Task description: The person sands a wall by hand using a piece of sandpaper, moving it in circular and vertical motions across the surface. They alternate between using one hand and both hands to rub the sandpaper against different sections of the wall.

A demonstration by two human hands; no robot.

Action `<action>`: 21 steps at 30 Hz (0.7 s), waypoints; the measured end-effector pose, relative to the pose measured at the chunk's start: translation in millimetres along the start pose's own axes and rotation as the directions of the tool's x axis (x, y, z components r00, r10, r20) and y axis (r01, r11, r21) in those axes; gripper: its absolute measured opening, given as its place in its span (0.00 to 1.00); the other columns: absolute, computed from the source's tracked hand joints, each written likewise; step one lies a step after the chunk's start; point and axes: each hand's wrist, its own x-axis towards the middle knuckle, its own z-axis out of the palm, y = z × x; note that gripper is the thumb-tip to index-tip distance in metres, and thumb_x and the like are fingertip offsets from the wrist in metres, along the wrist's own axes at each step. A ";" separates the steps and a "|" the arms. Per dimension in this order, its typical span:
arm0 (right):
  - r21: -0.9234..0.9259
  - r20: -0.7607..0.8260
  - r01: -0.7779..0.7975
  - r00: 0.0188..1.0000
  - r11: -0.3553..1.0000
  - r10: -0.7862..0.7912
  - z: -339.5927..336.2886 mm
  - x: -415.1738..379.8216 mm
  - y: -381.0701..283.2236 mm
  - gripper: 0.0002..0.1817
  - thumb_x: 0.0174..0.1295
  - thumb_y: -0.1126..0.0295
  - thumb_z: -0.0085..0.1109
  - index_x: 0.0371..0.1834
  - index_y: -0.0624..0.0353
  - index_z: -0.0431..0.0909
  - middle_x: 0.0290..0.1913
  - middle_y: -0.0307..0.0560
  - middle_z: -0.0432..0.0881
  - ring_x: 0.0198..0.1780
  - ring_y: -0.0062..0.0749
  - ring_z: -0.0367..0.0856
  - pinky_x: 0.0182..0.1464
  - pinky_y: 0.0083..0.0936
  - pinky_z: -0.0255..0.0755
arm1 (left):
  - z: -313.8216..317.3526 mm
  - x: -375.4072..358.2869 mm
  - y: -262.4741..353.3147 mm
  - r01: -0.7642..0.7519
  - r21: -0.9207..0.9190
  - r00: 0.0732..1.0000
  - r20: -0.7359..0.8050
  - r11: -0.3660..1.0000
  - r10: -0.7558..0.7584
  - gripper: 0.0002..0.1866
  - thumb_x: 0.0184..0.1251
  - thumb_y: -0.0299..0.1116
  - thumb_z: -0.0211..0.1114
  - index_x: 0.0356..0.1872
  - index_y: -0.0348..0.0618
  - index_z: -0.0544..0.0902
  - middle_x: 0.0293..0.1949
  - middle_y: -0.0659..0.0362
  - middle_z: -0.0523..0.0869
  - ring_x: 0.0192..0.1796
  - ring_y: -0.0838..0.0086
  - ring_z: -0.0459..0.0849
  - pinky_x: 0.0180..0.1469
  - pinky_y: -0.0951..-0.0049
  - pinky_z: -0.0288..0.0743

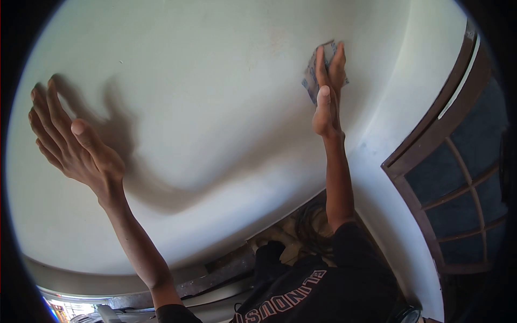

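Note:
A pale, smooth wall [215,81] fills most of the view. My right hand [327,105] presses a creased piece of sandpaper [311,75] against it, the fingers stretched up over the sheet. Blue print shows on the sandpaper's back. On the left side my left hand [81,145] is raised at the wall, fingers extended and thumb apart, holding nothing. Shadows of the arm and hand fall on the wall beside it.
To the right stands a brown door frame [420,134] with dark panes [452,161]. Below, by the dark shirt [323,290], a coiled cable or hose [309,226] lies on the floor. Faint reddish marks [277,43] show high on the wall.

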 end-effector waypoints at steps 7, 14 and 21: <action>-0.389 0.028 0.259 0.963 0.884 -0.270 13.4 2.8 33.9 0.34 0.75 0.42 0.35 0.67 0.55 0.77 0.79 0.73 0.47 0.79 0.70 0.47 0.72 0.73 0.38 | -1.8 2.4 2.3 0.027 0.040 1.000 -0.010 0.999 -0.026 0.44 0.70 0.72 0.16 0.75 0.66 0.68 0.78 0.63 0.64 0.81 0.60 0.54 0.81 0.43 0.37; -0.411 -0.016 0.195 0.975 0.891 -0.221 -8.0 42.2 33.0 0.33 0.74 0.43 0.37 0.69 0.54 0.75 0.81 0.68 0.47 0.81 0.64 0.44 0.72 0.73 0.36 | -0.7 0.1 3.5 0.023 0.037 1.000 -0.001 0.999 -0.023 0.46 0.69 0.74 0.16 0.75 0.65 0.67 0.78 0.63 0.64 0.81 0.60 0.54 0.81 0.42 0.37; -0.158 -0.269 0.152 0.944 0.976 -0.191 5.2 33.1 40.0 0.25 0.72 0.51 0.56 0.59 0.62 0.74 0.60 0.56 0.66 0.59 0.46 0.64 0.60 0.44 0.65 | 1.2 2.5 7.1 0.001 0.093 1.000 -0.003 0.996 0.000 0.47 0.70 0.74 0.15 0.75 0.60 0.67 0.77 0.61 0.65 0.81 0.59 0.54 0.81 0.44 0.40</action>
